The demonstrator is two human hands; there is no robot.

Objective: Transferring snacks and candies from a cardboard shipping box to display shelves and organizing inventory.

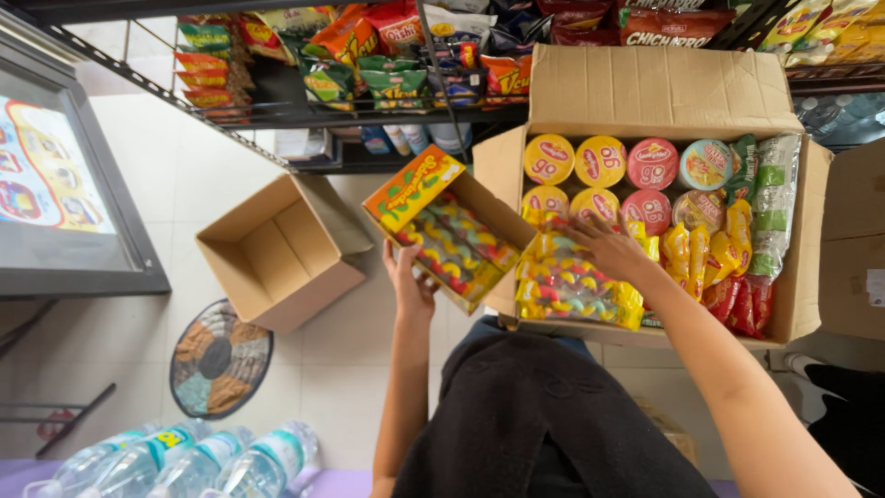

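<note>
Candy box [449, 228] sits tipped up in the left hand [412, 281], fingers curled round its lower edge, flap open. Right hand [608, 247] lies flat on the yellow candy packs [572, 288] inside the big carton [800, 277], fingers spread, not gripping anything. Empty carton [277, 249] on the floor just left.

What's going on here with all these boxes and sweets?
A person stands over a large open carton packed with round snack tubs and candy packets. Their left hand holds up a small open display box of colourful candy, while the right hand rests on yellow candy packets inside the carton. An empty cardboard box sits on the floor nearby, under snack shelves.
</note>
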